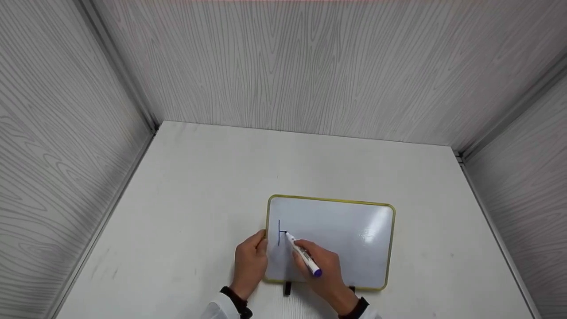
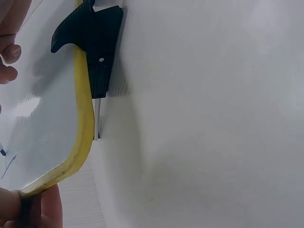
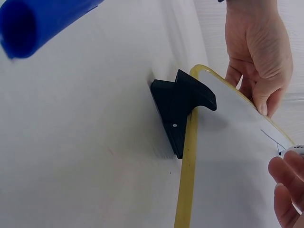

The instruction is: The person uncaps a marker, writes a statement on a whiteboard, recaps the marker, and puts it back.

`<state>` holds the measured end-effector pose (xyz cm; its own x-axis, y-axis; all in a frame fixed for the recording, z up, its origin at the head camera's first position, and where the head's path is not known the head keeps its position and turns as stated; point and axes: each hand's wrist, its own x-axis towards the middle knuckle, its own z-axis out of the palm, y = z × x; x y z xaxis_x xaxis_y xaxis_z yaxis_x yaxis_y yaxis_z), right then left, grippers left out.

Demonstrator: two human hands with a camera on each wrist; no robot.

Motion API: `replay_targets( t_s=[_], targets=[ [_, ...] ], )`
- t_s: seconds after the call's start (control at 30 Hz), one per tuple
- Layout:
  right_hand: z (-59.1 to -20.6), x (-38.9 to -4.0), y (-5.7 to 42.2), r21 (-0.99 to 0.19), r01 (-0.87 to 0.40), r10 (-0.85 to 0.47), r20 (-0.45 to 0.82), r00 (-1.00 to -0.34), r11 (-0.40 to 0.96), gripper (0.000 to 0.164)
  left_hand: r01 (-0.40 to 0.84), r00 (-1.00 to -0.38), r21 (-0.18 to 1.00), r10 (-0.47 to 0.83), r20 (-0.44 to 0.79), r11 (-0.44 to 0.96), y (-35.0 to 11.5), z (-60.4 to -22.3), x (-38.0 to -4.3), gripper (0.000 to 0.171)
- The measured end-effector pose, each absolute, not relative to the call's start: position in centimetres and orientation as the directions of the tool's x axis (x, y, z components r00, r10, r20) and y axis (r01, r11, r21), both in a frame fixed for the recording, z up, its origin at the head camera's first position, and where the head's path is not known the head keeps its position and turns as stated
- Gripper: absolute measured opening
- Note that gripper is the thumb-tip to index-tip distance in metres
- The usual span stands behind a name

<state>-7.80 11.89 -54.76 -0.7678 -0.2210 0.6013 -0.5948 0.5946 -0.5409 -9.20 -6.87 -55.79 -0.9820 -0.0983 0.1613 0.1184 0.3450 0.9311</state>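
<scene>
A small whiteboard (image 1: 341,235) with a yellow frame rests tilted in black stand supports (image 3: 178,111). At its left edge, my left hand (image 1: 250,261) grips the frame, thumb on the front side and fingers behind. My right hand (image 1: 325,268) pinches a white marker (image 1: 303,254) with a blue end. The marker's tip meets the board at the end of a short horizontal stroke, which branches off a vertical blue line (image 1: 279,239). In the left wrist view, the left thumb (image 2: 9,203) and fingers hold the frame's corner area.
A white tabletop (image 1: 212,177) lies beneath the board, enclosed by grey wood-grain panels (image 1: 283,66) at the back and both sides. Close to the camera in the right wrist view is a blue tube end (image 3: 42,23). Glare falls on the board's right part.
</scene>
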Motion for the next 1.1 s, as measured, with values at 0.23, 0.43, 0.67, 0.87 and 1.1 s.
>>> replay_targets(
  t_s=[0.23,0.43,0.67,0.87,1.1],
  targets=[
    [-54.7,-7.6,11.9,-0.567,-0.584,-0.213,0.586,-0.782,0.581,0.024,0.102,-0.983,0.931,-0.105,0.148,0.351,-6.7,-55.8,-9.0,0.028],
    [-54.3,-7.7,11.9,-0.559,-0.601,-0.195,0.619,-0.761,0.571,0.026,0.083,-0.985,0.925,-0.109,0.132,0.37,-6.7,-55.9,-8.9,0.028],
    [-53.5,-8.7,11.7,-0.545,-0.584,-0.178,0.621,-0.763,0.602,0.026,0.118,-0.98,0.925,-0.108,0.167,0.361,-6.7,-56.1,-8.9,0.028],
    [-53.7,-8.9,11.7,-0.516,-0.577,-0.183,0.625,-0.759,0.633,0.024,0.138,-0.974,0.918,-0.116,0.193,0.371,-6.7,-56.2,-9.0,0.027],
    [-54.0,-8.4,11.8,-0.516,-0.588,-0.202,0.62,-0.758,0.623,0.025,0.189,-0.96,0.901,-0.117,0.253,0.39,-6.8,-56.3,-9.0,0.027]
  ],
)
